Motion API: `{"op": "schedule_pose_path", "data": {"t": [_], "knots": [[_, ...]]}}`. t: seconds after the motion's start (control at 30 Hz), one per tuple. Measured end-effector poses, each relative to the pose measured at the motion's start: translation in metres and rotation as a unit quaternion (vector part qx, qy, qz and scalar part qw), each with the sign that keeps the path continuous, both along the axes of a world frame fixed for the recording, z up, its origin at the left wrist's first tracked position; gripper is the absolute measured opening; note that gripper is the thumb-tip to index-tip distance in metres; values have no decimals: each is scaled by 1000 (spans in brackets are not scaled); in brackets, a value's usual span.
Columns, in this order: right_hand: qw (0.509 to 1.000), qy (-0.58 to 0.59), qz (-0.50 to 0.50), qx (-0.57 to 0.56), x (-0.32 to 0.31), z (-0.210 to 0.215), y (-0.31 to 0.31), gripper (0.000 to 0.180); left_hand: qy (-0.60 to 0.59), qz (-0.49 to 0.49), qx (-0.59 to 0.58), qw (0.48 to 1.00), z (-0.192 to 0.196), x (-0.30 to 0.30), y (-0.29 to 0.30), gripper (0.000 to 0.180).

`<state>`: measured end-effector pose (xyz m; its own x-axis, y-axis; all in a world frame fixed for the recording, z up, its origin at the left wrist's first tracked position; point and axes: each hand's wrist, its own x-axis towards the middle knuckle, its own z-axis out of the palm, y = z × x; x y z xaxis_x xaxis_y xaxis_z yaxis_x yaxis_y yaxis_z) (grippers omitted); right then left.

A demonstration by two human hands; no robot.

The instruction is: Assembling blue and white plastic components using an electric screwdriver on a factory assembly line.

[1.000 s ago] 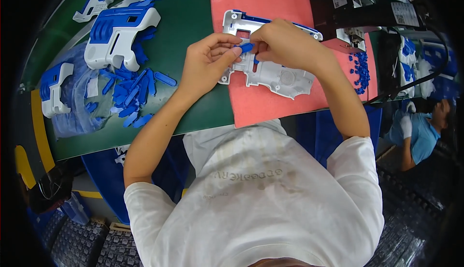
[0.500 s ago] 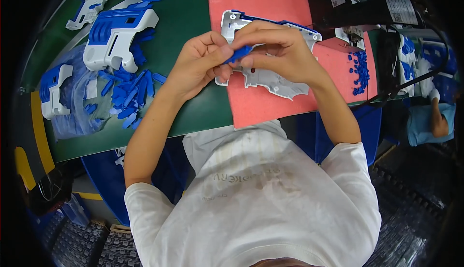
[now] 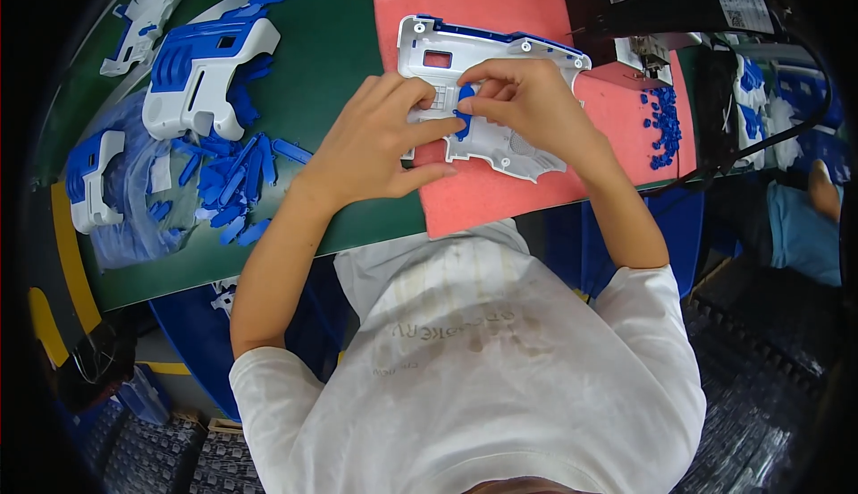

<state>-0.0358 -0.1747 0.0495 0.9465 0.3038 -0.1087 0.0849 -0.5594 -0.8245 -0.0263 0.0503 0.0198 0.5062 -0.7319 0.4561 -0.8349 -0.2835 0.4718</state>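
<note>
A white plastic housing shell (image 3: 483, 47) with a blue edge strip lies inner side up on the pink mat. A narrow blue plastic strip (image 3: 464, 111) stands over the shell's middle, pinched between the thumb and fingers of my right hand (image 3: 536, 105). My left hand (image 3: 375, 141) is open at the shell's left side, thumb and index finger apart. Its index fingertip touches or nearly touches the strip's near end. Whether the strip sits in the shell's slot cannot be made out.
Loose blue strips (image 3: 234, 172) lie left on the green table (image 3: 344, 65), near assembled white-and-blue housings (image 3: 183, 69) and a plastic bag (image 3: 134, 190). Small blue parts (image 3: 663, 127) sit right on the pink mat (image 3: 572, 181), below a black machine (image 3: 617, 11). Another person (image 3: 804, 226) is far right.
The blue strip has moved from between both hands down onto the shell. My left hand has let go and spread its fingers; my right hand keeps its pinch. The person at right has shifted.
</note>
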Motion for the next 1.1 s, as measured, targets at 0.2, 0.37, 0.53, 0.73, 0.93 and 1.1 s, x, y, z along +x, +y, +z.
{"op": "schedule_pose_path", "data": {"t": [0.2,0.37,0.53,0.73,0.93,1.1], "knots": [[992,-87,-24,-90,-12,5,3,19,-27,10,21,999,1,0,-3,36],[764,-588,-252,82,-15,16,-32,42,-51,-21,23,998,8,3,-8,37],[828,-438,-280,211,27,33,-76,46,-34,-26,39,998,6,-3,-14,43],[679,-598,-276,324,21,54,-103,51,-58,-6,38,998,-1,-9,-24,49],[708,-563,-227,360,11,87,-140,56,-32,78,38,996,4,-5,-52,45],[723,-541,-267,337,18,81,-136,57,-41,70,47,996,1,8,-66,44]]}}
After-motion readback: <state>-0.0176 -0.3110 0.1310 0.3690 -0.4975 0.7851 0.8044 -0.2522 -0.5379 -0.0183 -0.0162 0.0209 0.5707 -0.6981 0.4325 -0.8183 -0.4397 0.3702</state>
